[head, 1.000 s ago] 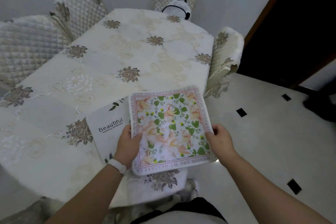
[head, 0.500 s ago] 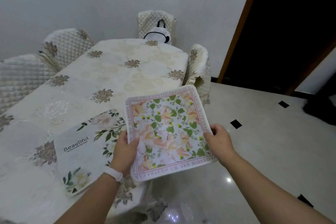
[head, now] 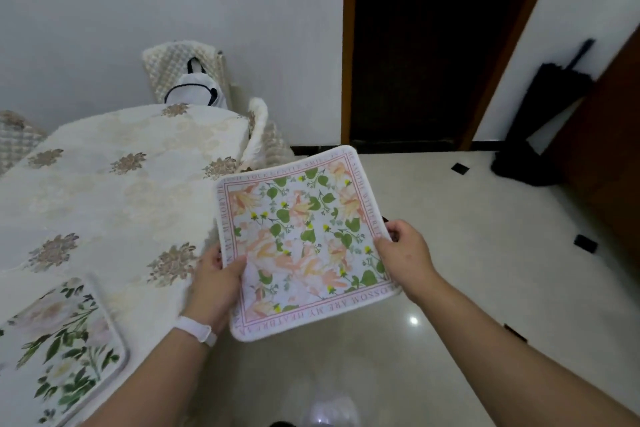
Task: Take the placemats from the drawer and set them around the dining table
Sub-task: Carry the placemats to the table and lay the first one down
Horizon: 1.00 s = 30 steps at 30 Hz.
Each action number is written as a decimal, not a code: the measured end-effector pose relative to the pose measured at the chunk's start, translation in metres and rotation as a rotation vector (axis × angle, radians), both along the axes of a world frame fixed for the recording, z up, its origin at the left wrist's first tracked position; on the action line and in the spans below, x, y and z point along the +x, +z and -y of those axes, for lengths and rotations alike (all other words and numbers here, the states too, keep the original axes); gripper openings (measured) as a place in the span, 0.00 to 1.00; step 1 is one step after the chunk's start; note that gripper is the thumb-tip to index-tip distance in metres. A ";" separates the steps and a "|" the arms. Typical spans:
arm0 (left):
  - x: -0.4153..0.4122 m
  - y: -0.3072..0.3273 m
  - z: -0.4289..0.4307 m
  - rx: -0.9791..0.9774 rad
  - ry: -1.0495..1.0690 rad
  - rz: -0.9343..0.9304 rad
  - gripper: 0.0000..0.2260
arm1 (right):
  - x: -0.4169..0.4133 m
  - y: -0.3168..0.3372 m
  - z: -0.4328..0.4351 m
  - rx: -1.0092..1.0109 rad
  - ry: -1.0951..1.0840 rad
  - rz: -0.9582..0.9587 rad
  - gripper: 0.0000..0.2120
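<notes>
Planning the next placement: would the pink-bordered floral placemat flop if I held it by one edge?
Probably semi-stiff: the pink-bordered placemat lies nearly flat in the air, gripped only at two edges by the left hand and right hand. Its edges bow slightly, so one-edge holding may let it droop. It looks thin, so likely light.

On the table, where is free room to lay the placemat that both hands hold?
The tablecloth is bare from the laid placemat up to the far end by the bag, including the edge beside the left hand. Only the near corner is taken, by that laid placemat. The right hand grips the held placemat too.
</notes>
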<state>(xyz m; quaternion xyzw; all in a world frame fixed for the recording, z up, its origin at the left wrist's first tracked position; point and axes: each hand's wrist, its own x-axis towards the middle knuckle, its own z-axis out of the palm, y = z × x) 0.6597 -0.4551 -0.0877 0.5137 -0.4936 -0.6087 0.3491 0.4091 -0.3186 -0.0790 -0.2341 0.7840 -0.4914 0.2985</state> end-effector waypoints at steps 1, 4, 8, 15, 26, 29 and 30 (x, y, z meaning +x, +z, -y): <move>-0.013 0.000 0.005 0.003 -0.021 0.006 0.09 | -0.010 0.001 -0.003 -0.007 -0.025 0.009 0.04; -0.051 -0.001 0.021 0.019 -0.095 0.018 0.10 | -0.036 0.003 -0.008 -0.019 -0.106 0.020 0.05; -0.100 -0.007 0.044 0.007 -0.150 0.014 0.09 | -0.073 0.006 -0.004 0.004 -0.179 0.006 0.04; -0.168 -0.032 0.104 0.079 -0.186 -0.003 0.08 | -0.126 -0.009 0.043 0.042 -0.254 0.023 0.04; -0.284 -0.038 0.307 0.044 -0.290 -0.001 0.08 | -0.226 -0.028 0.233 0.144 -0.339 -0.009 0.02; -0.303 -0.040 0.363 0.065 -0.275 -0.002 0.09 | -0.250 -0.027 0.293 0.147 -0.326 -0.006 0.02; -0.308 -0.040 0.378 0.067 -0.277 0.000 0.09 | -0.257 -0.025 0.309 0.150 -0.320 -0.008 0.02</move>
